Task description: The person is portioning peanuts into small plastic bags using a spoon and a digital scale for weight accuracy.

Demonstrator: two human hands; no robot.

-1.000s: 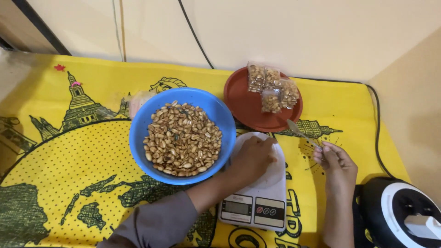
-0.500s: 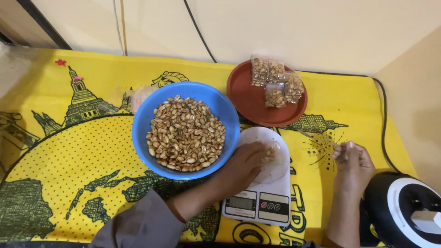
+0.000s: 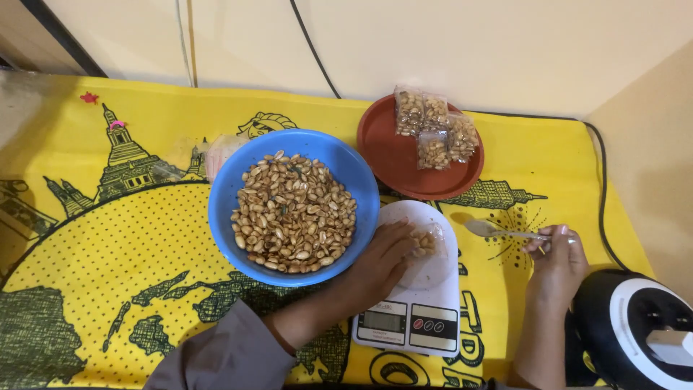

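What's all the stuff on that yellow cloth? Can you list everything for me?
bowl of peanuts: one, blue, centre
plate: one, red-brown, behind the scale
peanut packets: about four, clear, on the plate
kitchen scale: one, white, front centre
small bag: one, clear, on the scale
spoon: one, metal, right
round appliance: one, black and white, right corner
cloth: one, yellow, printed
left hand: on the small bag
right hand: holds the spoon

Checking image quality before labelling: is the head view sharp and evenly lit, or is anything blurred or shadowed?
Head view: lighting soft and even, no strong glare; the blue bowl of peanuts is sharp; the spoon in the right hand casts a small shadow on the yellow cloth; the left hand on the scale is slightly soft.
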